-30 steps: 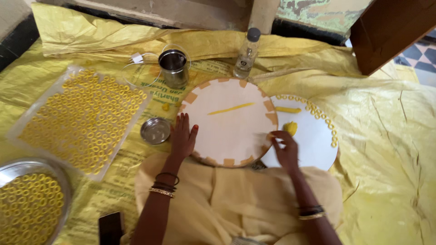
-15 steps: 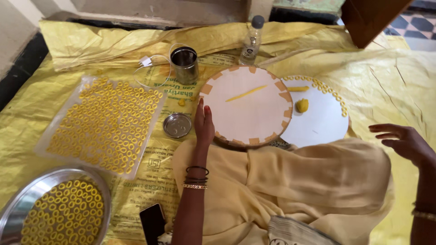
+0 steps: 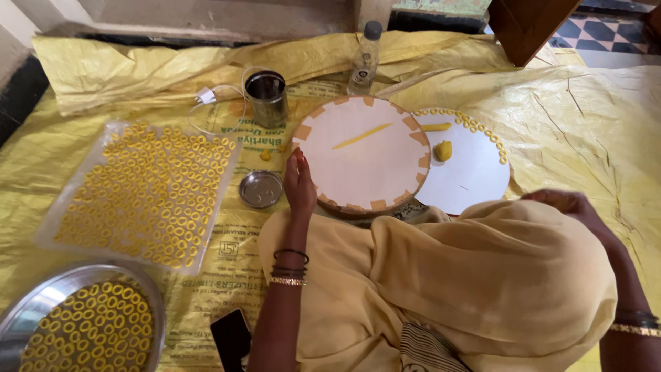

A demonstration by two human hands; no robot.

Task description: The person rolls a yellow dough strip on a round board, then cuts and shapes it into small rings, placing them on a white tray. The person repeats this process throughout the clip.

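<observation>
Left hand on round board edge, dough strip atop

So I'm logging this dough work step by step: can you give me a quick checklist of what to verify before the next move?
1. Left hand steadying the round board at its edge: ok.
2. Rolled dough strip lying on the board: ok.
3. Dough lump ready on the white disc: ok.
4. Right hand free: ok, nothing visibly in it, off to the side.
5. Room on the sheet of rings: not ok, nearly full.
6. Contents of the steel cup: cannot tell.
</observation>
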